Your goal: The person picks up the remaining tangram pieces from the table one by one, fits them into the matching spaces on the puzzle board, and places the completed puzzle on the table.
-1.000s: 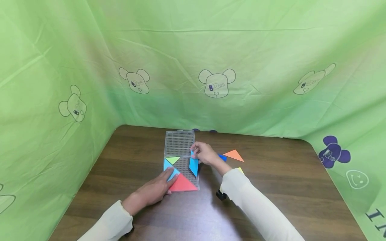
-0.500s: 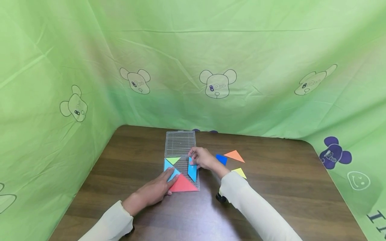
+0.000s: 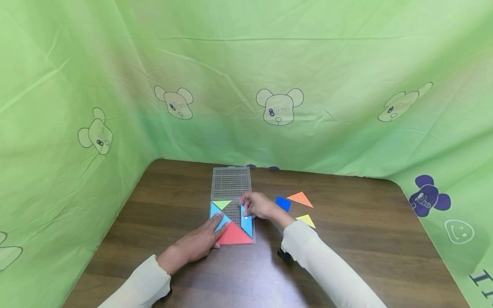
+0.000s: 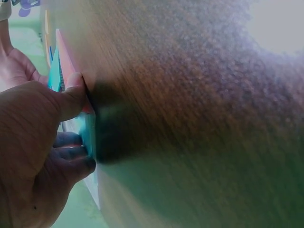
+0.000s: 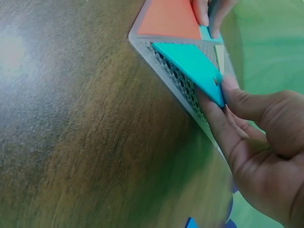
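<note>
Fingers of the right hand [image 3: 259, 205] pinch a blue parallelogram [image 3: 247, 226], slanting over the gridded case [image 3: 231, 184]; those of the left hand [image 3: 199, 239] rest unclenched on the red triangle [image 3: 236, 235] and light-blue piece [image 3: 215, 210]. I see glare on the wood-grain table [image 3: 358, 231], printed green cloth [image 3: 215, 64] behind.

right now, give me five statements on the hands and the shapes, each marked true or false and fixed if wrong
1. The right hand pinches a light blue parallelogram. True.
2. The light green triangle is in the open case. True.
3. The left hand is raised clear of the open case. False: the left hand touches the open case's contents.
4. The orange triangle lies on the table. True.
5. The dark blue piece is in the open case. False: the dark blue piece lies on the table.
</note>
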A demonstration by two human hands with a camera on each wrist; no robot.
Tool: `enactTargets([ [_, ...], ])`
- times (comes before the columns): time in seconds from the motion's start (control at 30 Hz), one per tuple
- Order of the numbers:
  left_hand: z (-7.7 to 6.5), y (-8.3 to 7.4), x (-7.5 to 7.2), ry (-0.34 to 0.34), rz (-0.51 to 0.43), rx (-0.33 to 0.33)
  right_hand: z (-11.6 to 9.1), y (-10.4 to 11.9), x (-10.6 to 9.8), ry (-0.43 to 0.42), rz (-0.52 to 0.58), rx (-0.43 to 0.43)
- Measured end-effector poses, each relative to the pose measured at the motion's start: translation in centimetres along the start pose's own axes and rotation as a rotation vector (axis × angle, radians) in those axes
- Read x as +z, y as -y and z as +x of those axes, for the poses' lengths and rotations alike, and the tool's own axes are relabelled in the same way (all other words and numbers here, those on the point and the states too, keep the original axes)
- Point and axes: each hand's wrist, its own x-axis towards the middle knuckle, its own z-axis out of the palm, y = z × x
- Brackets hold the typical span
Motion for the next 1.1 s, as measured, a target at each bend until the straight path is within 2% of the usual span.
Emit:
enactTargets([
  [0.3,-0.12,0.12,0.11,-0.022,0.009,0.01,-0.21,-0.28,-0.18,0.039,-0.091,-0.056],
  [0.5,-0.13,0.11,0.1,-0.019,-0.005,0.001,-0.11,-0.48,-0.06,0.022,-0.14,-0.079],
  [0.7,-0.13,0.05,0.0,-0.016,-0.013,0.002,-0.15,-0.38,0.08,0.014,-0.173,-0.066],
  [1.0,-0.12,0.08,-0.12,-0.024,0.004,0.007,-0.24,0.23,0.29,-0.015,-0.308,-0.079],
  [1.1,-0.12,0.07,-0.03,-0.024,0.009,0.008,-0.22,0.22,0.44,-0.021,-0.346,-0.11],
])
